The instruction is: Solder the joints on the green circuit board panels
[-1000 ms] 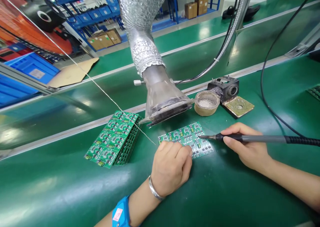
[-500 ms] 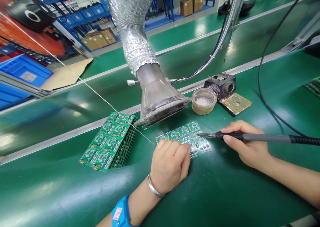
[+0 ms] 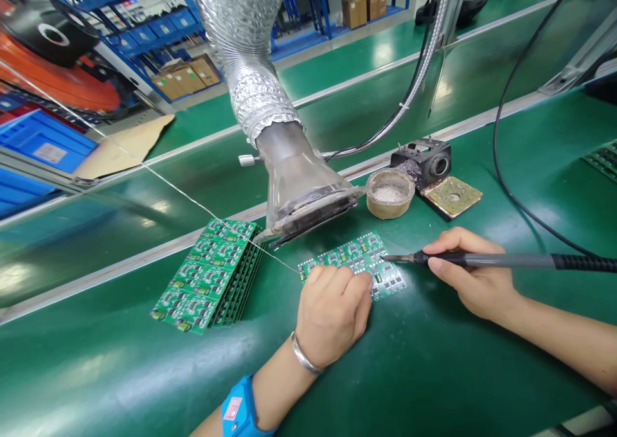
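A green circuit board (image 3: pixel 359 256) lies flat on the green mat in front of me. My left hand (image 3: pixel 332 312) rests on its near edge, fingers curled, pinching a thin solder wire (image 3: pixel 193 199) that runs up to the far left. My right hand (image 3: pixel 475 279) grips a soldering iron (image 3: pixel 482 260) like a pen, its tip touching the board's right part. A blue wrist strap and a silver bangle sit on my left wrist.
A stack of green circuit boards (image 3: pixel 209 273) lies to the left. A foil fume duct with a clear hood (image 3: pixel 299 180) hangs just behind the board. A round solder-dross pot (image 3: pixel 389 193) and an iron stand (image 3: pixel 427 160) sit behind on the right. A black cable (image 3: pixel 506 167) loops at right.
The view has drifted slightly; my hands, the iron tip and the wire stay at the same spot on the board.
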`<state>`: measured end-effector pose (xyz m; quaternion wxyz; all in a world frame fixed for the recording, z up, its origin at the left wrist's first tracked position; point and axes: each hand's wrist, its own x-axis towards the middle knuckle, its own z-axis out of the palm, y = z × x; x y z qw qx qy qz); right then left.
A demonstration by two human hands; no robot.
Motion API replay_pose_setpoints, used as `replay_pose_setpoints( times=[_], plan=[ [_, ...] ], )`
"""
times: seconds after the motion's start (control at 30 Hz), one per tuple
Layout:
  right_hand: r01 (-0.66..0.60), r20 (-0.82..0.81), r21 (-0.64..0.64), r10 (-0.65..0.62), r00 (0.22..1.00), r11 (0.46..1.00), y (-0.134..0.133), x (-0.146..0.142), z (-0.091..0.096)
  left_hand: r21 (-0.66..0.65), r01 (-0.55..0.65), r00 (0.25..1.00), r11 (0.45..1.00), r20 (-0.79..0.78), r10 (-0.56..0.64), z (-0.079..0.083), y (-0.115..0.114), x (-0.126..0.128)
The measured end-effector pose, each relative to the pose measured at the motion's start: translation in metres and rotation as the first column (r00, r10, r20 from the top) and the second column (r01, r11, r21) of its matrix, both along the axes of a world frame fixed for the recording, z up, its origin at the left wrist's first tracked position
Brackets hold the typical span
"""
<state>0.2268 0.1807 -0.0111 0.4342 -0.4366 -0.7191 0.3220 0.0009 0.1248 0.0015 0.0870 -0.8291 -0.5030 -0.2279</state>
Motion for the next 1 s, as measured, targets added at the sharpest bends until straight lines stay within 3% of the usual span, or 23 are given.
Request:
replay_pose_setpoints(
  times=[0.47,0.87,1.0],
  plan=[
    [0.077,-0.088,-0.030,-0.079,0.993,0.997,0.001,0.003,-0.001,0.034,-0.006,1.000,0.999,0.004,0.006,-0.001,0.005,0.004],
    [0.006,-0.057,0.058,-0.003,0.998,0.998,0.002,0.003,0.000,0.012,-0.015,1.000,1.000,-0.019,0.015,-0.003,0.011,0.006],
    [-0.015,-0.149,0.071,0.025,0.988,0.997,0.002,0.005,-0.003,0.032,0.000,1.000,0.999,0.028,-0.001,-0.005,0.011,0.006]
  ],
)
